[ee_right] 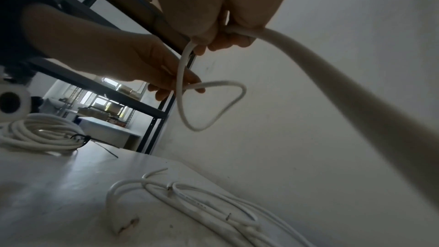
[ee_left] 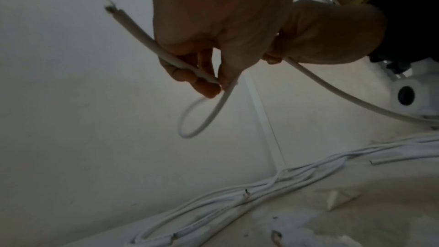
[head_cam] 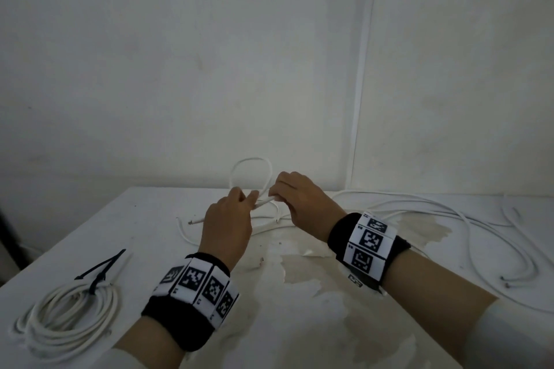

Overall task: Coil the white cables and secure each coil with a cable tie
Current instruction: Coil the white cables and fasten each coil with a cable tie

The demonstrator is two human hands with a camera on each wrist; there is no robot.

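Both hands hold one white cable (head_cam: 250,160) above the far middle of the table. My left hand (head_cam: 236,204) pinches it near its frayed end (head_cam: 191,222), fingers and thumb closed on it (ee_left: 190,70). My right hand (head_cam: 280,192) grips the same cable a little to the right (ee_right: 237,31). A small loop (ee_left: 202,125) stands between the two hands (ee_right: 213,104). A finished coil of white cable (head_cam: 66,320) lies at the front left, bound by a black cable tie (head_cam: 97,278).
Several loose white cables (head_cam: 434,213) sprawl across the right and far side of the white table (head_cam: 299,323). A wall stands close behind. The right wrist view shows a dark metal shelf rack (ee_right: 114,12) to the left.
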